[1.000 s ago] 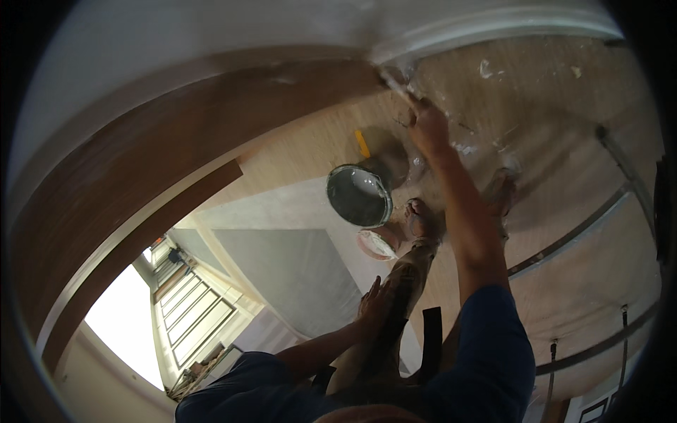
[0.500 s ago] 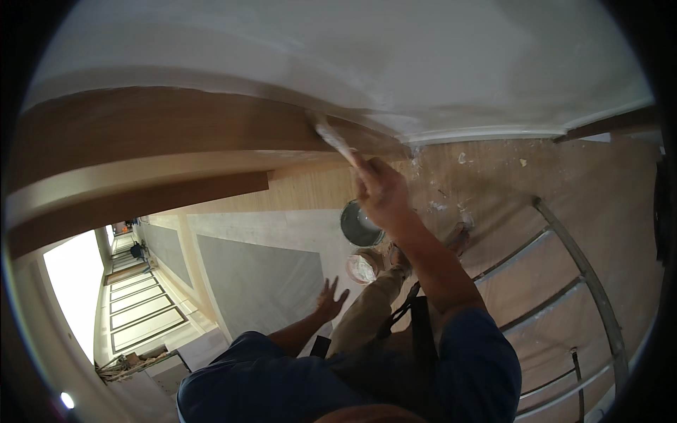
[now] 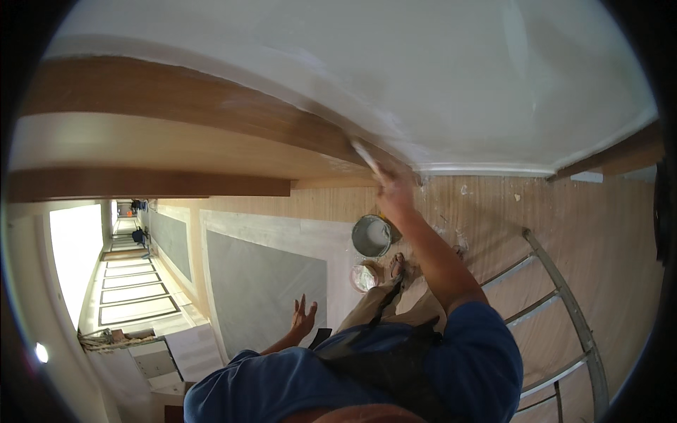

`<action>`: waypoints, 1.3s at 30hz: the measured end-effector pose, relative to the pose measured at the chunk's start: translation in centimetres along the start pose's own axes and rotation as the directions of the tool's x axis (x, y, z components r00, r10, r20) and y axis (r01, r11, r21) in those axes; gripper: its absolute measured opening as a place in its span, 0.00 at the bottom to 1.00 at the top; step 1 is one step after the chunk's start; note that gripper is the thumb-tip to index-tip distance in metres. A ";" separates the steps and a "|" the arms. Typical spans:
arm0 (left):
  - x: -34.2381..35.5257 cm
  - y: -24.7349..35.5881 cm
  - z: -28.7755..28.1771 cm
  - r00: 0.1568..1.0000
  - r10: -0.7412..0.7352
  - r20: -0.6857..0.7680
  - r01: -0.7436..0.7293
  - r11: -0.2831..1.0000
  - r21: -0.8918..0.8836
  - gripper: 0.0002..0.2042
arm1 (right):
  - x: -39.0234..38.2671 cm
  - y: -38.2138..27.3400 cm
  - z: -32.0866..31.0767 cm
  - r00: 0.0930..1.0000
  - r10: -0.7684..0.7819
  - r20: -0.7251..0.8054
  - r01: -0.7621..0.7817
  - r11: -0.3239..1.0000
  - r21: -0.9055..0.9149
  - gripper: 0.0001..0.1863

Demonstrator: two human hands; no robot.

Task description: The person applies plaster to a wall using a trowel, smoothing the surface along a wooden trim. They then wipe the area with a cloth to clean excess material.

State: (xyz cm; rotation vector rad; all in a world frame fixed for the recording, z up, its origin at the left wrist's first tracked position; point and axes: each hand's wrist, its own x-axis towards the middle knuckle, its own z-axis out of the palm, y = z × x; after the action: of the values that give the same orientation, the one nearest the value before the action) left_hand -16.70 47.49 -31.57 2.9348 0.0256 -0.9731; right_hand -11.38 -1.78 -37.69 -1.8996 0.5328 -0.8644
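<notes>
My right hand (image 3: 395, 192) is closed round the handle of a pale paintbrush (image 3: 363, 151). The brush's tip is against the brown wooden trim (image 3: 233, 106), close to where the trim meets the white wall (image 3: 437, 77). Whitish smears mark the wall along that joint. Held low at my left side, my left hand (image 3: 303, 319) has its fingers spread and nothing in them. Below my right forearm, a grey bucket (image 3: 371, 236) holds pale liquid. Beside it stands a smaller tub (image 3: 364, 278) of white material.
A metal ladder (image 3: 575, 310) stands at my right. White spots lie on the wooden floor (image 3: 493, 211) by the wall. A grey sheet (image 3: 268, 282) covers flooring on the left. Further left, framed panels (image 3: 137, 292) line the room beside a bright opening.
My right hand has moved right and slightly lower in the picture with the brush, along the trim. My left hand has shifted a little left, still spread. The view has also shifted.
</notes>
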 end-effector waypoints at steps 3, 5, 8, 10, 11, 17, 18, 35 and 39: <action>-0.9 2.2 -0.4 0.995 -0.077 0.070 0.077 0.997 0.000 0.41 | -1.0 0.7 -0.8 0.974 0.140 0.181 -0.113 0.982 -0.152 0.29; -0.9 1.5 0.1 0.999 -0.010 0.040 0.012 0.999 -0.041 0.42 | 3.0 -6.6 -2.2 0.993 -0.059 0.099 0.057 0.998 0.017 0.31; 0.2 1.4 0.4 0.996 0.083 -0.023 -0.084 0.994 -0.072 0.41 | 9.6 -19.4 -7.0 0.952 -0.301 -0.051 0.305 0.931 0.199 0.30; -0.2 3.0 -0.3 0.992 0.114 -0.052 -0.119 0.987 -0.109 0.41 | 11.7 -22.0 -8.0 0.911 -0.395 -0.118 0.410 0.897 0.163 0.29; -0.5 2.9 -0.5 0.992 0.106 -0.068 -0.113 0.986 -0.120 0.40 | 12.2 -21.7 -7.6 0.911 -0.393 -0.125 0.410 0.895 0.176 0.29; -1.3 -0.3 0.1 0.996 0.002 -0.089 -0.014 0.991 -0.133 0.40 | 7.4 -9.2 -6.7 0.974 -0.135 0.180 0.164 0.973 -0.163 0.26; -1.6 -0.4 0.2 0.996 -0.029 -0.079 0.019 0.992 -0.122 0.40 | 7.8 -9.9 -7.0 0.973 -0.119 0.196 0.152 0.975 -0.163 0.25; -2.7 -1.4 2.2 0.991 -0.093 -0.100 0.066 0.966 -0.251 0.42 | 15.4 -26.7 -11.1 0.917 -0.395 0.059 0.399 0.908 -0.124 0.18; -1.0 3.4 0.0 0.979 -0.065 -0.194 0.001 0.949 -0.316 0.42 | 22.8 -40.7 -16.9 0.711 -0.671 -0.210 0.666 0.739 -0.105 0.11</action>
State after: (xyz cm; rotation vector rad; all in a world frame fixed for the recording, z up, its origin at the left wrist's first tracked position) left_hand -17.40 44.10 -30.88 2.7277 0.2180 -0.6012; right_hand -9.07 -8.46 11.40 -2.0418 -0.0524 -1.5773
